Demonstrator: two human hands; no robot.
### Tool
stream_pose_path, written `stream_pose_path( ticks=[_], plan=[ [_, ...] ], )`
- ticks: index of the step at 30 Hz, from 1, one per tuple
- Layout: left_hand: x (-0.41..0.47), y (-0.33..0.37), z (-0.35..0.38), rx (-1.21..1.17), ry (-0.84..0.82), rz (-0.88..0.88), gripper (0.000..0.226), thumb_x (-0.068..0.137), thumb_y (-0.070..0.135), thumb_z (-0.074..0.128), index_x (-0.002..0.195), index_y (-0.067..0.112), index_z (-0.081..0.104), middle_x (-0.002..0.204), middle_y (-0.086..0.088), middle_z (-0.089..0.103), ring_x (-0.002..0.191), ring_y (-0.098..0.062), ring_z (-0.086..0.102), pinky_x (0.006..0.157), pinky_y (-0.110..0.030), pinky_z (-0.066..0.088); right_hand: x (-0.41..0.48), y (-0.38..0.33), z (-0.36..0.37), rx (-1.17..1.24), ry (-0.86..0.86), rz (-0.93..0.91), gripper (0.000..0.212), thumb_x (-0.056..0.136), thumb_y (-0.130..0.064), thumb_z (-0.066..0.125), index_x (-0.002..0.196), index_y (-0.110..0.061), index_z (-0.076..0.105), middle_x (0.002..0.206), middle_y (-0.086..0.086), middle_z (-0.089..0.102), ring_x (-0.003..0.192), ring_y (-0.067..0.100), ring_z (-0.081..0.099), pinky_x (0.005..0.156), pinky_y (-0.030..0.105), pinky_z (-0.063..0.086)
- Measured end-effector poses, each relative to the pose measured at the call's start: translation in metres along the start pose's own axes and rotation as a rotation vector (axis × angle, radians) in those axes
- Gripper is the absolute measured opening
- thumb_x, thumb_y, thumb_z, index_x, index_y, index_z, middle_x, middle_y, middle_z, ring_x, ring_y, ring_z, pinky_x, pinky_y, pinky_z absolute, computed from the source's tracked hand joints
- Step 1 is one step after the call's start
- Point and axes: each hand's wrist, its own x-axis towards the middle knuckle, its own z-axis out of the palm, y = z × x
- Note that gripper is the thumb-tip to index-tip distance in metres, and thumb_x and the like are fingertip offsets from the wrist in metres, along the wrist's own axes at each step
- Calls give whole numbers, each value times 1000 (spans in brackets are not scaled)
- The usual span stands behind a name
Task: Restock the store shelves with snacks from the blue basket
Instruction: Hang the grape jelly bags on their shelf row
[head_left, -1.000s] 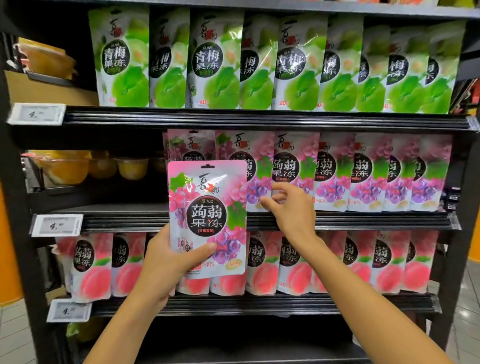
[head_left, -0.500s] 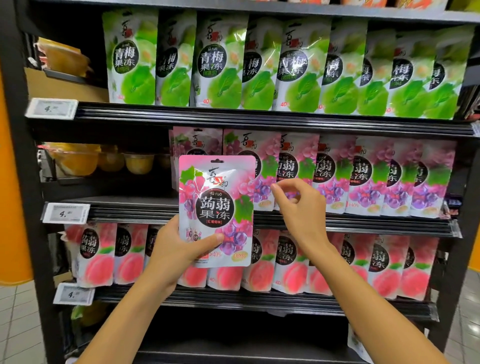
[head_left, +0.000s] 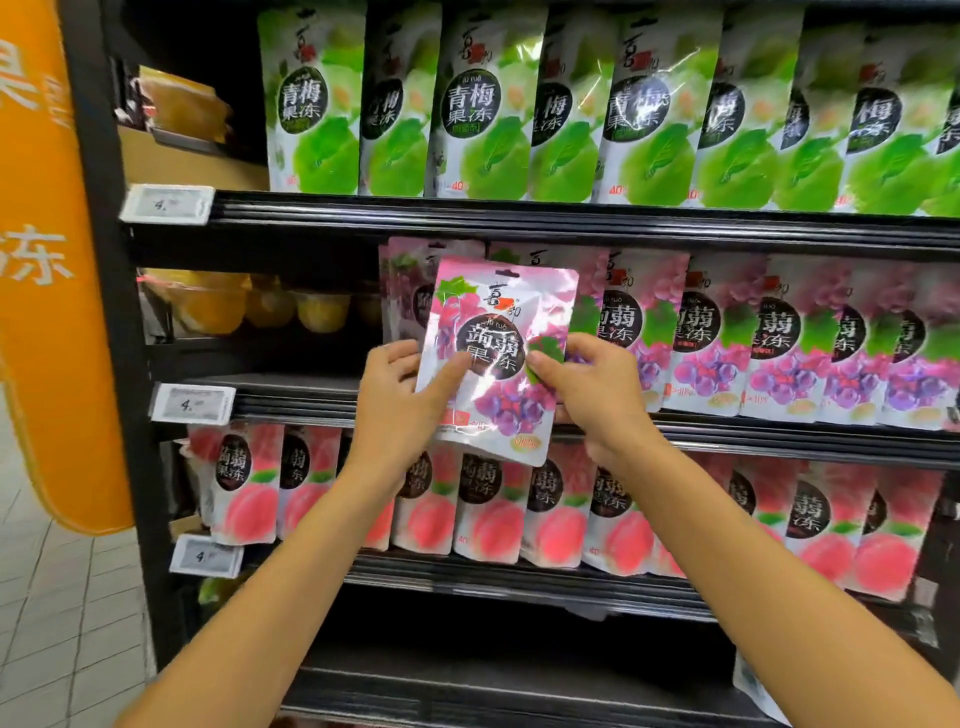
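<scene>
Centre of frame: both hands hold one grape pouch (head_left: 501, 358) upright, tilted a bit to the right, in front of the middle shelf (head_left: 727, 431). Left hand (head_left: 400, 400) has its grip pinching the pouch's left edge, thumb across the front, fingers behind. Right hand (head_left: 592, 384) has its grip pinching the right edge, thumb on the front near the green leaf print. Pouch bottom hangs just below the shelf lip, overlapping the peach pouches (head_left: 561, 514) on the lower shelf. Behind & to the right of it, a row of matching grape pouches (head_left: 789, 338) stands on the middle shelf; another couple sit directly behind the held one. Top of frame: row of green plum pouches (head_left: 488, 104) on the upper shelf. Left part of the middle shelf holds yellow jelly cups (head_left: 260, 306), w/ white price tags (head_left: 192, 402) clipped to the shelf edges. Orange sign (head_left: 47, 260) at far left, tiled floor (head_left: 62, 597) at lower left.
</scene>
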Motion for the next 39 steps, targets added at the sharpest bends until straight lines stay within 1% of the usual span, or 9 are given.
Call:
stream_pose_path(
  ticks=[2, 5, 10, 15, 17, 21, 26, 30, 39],
  plan=[
    [7, 3, -4, 23, 5, 77, 54, 82, 42, 75, 122, 20, 45, 121, -1, 60, 108, -15, 64, 80, -18, 52, 7, -1, 9, 32, 47, 36, 20, 85, -13, 76, 70, -14, 63, 75, 7, 62, 67, 18, 56, 58, 30, 46],
    [13, -2, -12, 101, -96, 203, 50, 86, 32, 73, 128, 24, 46, 132, 4, 52, 119, -12, 56, 95, -28, 49, 16, -2, 23, 41, 112, 50, 16, 86, -12, 75, 73, -10, 66, 84, 15, 62, 69, 20, 54, 66, 35, 47],
    [32, -5, -18, 261, -231, 407, 27, 87, 21, 73, 114, 23, 67, 119, 38, 41, 123, 13, 41, 97, -18, 45, 34, -10, 43, 31, 183, 24, 12, 87, -12, 74, 87, -1, 70, 83, 22, 68, 70, 18, 56, 75, 40, 52],
    [55, -11, -12, 331, -256, 418, 35, 86, 12, 73, 120, 13, 64, 139, -1, 48, 135, -15, 40, 104, -46, 45, 43, -11, 55, -23, 259, -48, 12, 89, -15, 72, 83, -5, 70, 63, 0, 61, 54, 6, 52, 56, 21, 44],
    [58, -18, -8, 354, -243, 408, 40, 84, 9, 75, 122, 11, 62, 140, -9, 44, 135, -19, 39, 107, -45, 41, 40, -8, 56, -80, 265, -85, 8, 88, -21, 73, 90, -14, 70, 59, -9, 61, 49, 0, 51, 55, 18, 42],
    [57, -28, -5, 403, -205, 419, 45, 85, 11, 74, 126, 17, 57, 142, -1, 38, 133, -21, 38, 107, -34, 40, 29, -3, 50, -182, 246, -117, 37, 85, -23, 75, 120, -18, 63, 92, 3, 73, 77, 9, 69, 66, 24, 57],
    [42, -37, -8, 651, -85, 505, 34, 88, 28, 68, 120, 27, 56, 128, 5, 46, 113, -19, 43, 97, -37, 41, 18, 3, 40, -431, 180, -146, 32, 83, -18, 78, 112, -13, 67, 80, -4, 70, 75, 4, 67, 62, 11, 51],
    [28, -43, -8, 708, -54, 525, 26, 91, 30, 63, 116, 26, 59, 120, 5, 49, 98, -17, 55, 96, -37, 40, 11, 13, 41, -541, 160, -145, 24, 83, -22, 78, 103, -19, 64, 72, -4, 67, 73, 12, 68, 72, 40, 59],
    [21, -46, -3, 791, -140, 477, 35, 96, 25, 55, 130, 16, 61, 144, -2, 47, 130, -16, 42, 118, -42, 28, 16, 18, 44, -669, 258, -134, 24, 81, -34, 77, 103, -29, 70, 65, -13, 68, 75, 8, 69, 70, 33, 55]
  ],
)
